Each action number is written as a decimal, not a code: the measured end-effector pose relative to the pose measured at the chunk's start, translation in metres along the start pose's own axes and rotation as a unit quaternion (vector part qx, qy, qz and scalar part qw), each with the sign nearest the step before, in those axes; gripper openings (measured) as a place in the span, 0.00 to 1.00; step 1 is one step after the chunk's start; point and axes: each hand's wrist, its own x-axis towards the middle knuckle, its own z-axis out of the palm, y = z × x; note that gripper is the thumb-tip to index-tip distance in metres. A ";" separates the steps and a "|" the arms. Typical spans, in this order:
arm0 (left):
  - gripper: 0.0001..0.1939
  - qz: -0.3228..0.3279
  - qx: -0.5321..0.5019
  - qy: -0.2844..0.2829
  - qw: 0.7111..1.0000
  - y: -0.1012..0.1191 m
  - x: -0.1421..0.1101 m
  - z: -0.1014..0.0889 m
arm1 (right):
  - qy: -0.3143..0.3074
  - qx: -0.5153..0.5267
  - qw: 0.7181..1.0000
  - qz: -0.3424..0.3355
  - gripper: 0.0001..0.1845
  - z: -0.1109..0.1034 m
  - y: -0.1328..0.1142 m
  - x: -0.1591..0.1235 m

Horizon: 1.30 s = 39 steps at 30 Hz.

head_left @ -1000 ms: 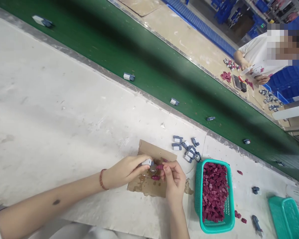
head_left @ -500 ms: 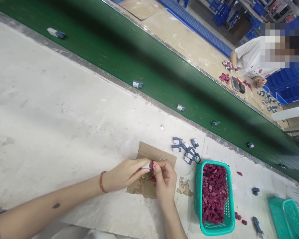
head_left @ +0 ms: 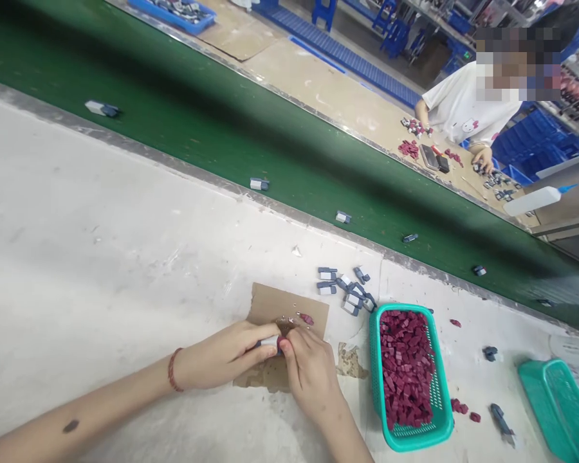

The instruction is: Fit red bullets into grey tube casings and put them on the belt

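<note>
My left hand [head_left: 222,355] pinches a small white-and-grey part [head_left: 270,341] over a stained cardboard sheet [head_left: 289,305]. My right hand [head_left: 309,370] meets it from the right, fingertips closed on a small maroon piece [head_left: 280,341] pressed against that part. The two hands touch at the fingertips. Another maroon piece [head_left: 307,318] lies on the cardboard just beyond them. A red cord bracelet [head_left: 172,370] circles my left wrist.
A teal basket [head_left: 375,373] full of maroon pieces stands right of my hands. Several grey-white parts [head_left: 346,288] lie behind the cardboard. A second teal basket [head_left: 554,405] sits at far right. The green conveyor belt [head_left: 222,128] carries spaced parts. Another person [head_left: 468,106] works across it.
Both hands have drawn closer to me and lower over the cardboard's near edge, and they are now pressed tighter together. The view has tilted up, showing more beyond the belt.
</note>
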 end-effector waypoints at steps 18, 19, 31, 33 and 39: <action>0.13 0.010 0.346 0.294 0.891 -0.021 0.190 -0.122 | 0.271 0.026 0.930 0.248 0.14 -0.071 0.062 -0.110; 0.15 0.004 0.357 0.301 0.884 -0.024 0.183 -0.126 | 0.285 0.004 0.923 0.259 0.14 -0.075 0.067 -0.115; 0.23 0.016 0.459 0.197 0.866 -0.014 0.134 -0.126 | 0.153 -0.264 0.934 0.184 0.16 -0.093 0.108 -0.095; 0.21 0.051 0.458 0.130 0.878 -0.009 0.138 -0.110 | 0.138 -0.286 0.933 0.170 0.16 -0.096 0.112 -0.092; 0.20 0.162 0.445 0.088 0.877 0.003 0.181 -0.072 | 0.199 -0.148 0.954 0.167 0.15 -0.099 0.119 -0.092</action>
